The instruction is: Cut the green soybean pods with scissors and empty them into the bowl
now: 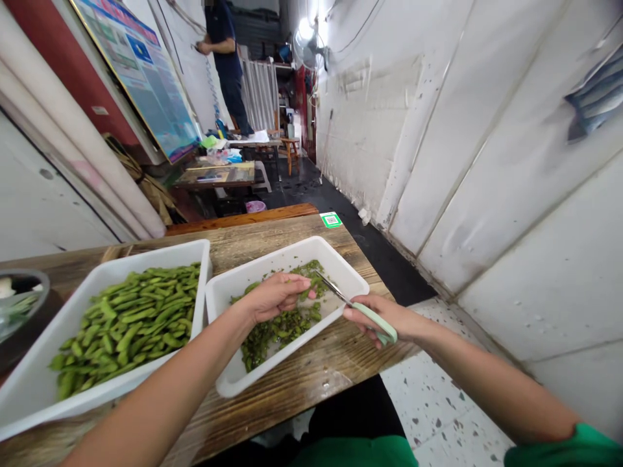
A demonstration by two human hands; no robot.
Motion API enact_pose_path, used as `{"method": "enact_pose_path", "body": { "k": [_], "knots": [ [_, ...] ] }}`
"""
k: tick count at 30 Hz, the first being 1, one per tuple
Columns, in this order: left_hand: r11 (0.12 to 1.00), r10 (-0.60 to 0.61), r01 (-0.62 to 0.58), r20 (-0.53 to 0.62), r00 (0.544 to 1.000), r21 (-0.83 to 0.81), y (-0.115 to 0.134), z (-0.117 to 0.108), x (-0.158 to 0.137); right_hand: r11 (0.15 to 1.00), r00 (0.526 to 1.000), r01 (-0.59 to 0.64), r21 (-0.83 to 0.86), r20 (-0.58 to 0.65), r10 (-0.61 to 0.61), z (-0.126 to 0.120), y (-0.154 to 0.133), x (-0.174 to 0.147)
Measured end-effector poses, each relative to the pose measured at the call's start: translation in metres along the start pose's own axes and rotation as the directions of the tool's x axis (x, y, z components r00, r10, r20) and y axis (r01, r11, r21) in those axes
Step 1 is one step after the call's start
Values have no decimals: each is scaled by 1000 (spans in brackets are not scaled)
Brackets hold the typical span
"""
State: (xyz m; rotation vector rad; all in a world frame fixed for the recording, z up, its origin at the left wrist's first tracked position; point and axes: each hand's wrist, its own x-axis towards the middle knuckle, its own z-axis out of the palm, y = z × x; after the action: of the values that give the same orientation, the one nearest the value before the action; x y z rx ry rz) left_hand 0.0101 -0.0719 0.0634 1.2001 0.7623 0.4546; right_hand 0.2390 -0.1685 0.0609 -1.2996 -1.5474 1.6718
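My right hand (372, 318) grips a pair of scissors (372, 316) with pale green handles. The metal blades point left over the right-hand white tub. Close to the blade tips, my left hand (277, 295) is closed in a pinch on an edamame pod (314, 284), mostly hidden by the fingers. Beneath both hands, the white tub (348, 272) holds green trimmings (285, 324) and some pods. To its left, a larger white tub (205, 259) is heaped with edamame pods (141, 318).
Both tubs stand on a wooden table (335, 363). A dark bowl (29, 331) sits at the far left. A green QR card (331, 220) lies at the table's far edge. Behind are a low cluttered table (219, 175) and a person (228, 65) standing higher up. A white wall runs along the right.
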Motion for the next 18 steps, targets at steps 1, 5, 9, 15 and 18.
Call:
{"method": "enact_pose_path", "body": {
  "k": [1,5,9,15,18],
  "knots": [
    [1000,-2,2,2,1000,8,-1,1,0,1000,1000,4,-7,3,-4,1,0,1],
    [995,-17,20,-31,999,95,-6,10,1,1000,1000,-2,-12,5,2,4,1,5],
    [977,-2,23,-99,995,213,-5,17,4,997,998,-51,-56,-46,48,7,3,8],
    [998,-35,44,-209,977,40,2,9,10,998,998,-56,18,-30,57,0,6,6],
    [984,-51,12,-217,975,-177,0,7,14,985,998,-58,162,47,51,-1,9,6]
  ]
}}
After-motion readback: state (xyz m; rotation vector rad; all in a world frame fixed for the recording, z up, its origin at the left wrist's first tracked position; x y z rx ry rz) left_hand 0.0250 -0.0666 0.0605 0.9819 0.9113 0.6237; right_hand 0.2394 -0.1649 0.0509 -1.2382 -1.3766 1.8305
